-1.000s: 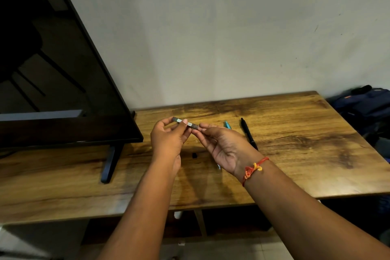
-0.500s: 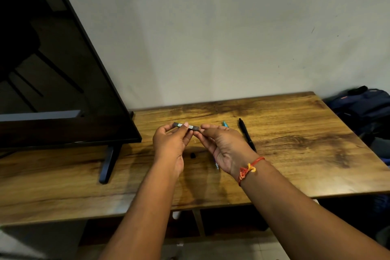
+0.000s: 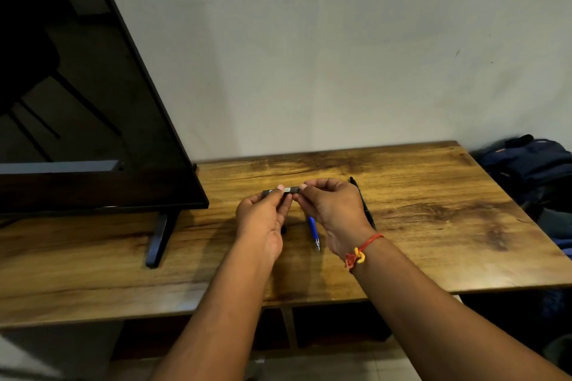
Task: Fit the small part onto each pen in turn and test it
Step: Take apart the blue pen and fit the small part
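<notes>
A long brown wood-grain table stands against a pale wall. A large black flat-screen television stands on a dark foot at its left end, and a dark blue backpack lies just past its right edge.

Over the middle of the table, nearer the far edge than the near one, you raise both hands and hold a short dark grey pen level between them, clear of the wood. Your left hand pinches the pen's left part between thumb and curled fingertips. Your right hand, with a red and yellow thread bracelet at its wrist, pinches the pen's right end with its fingertips.

A slim black pen lies on the table just right of your right hand, partly hidden behind it. A blue pen lies on the wood beneath that hand, its tip towards the near edge. The small black part rests on the table between your hands, just left of the blue pen.
</notes>
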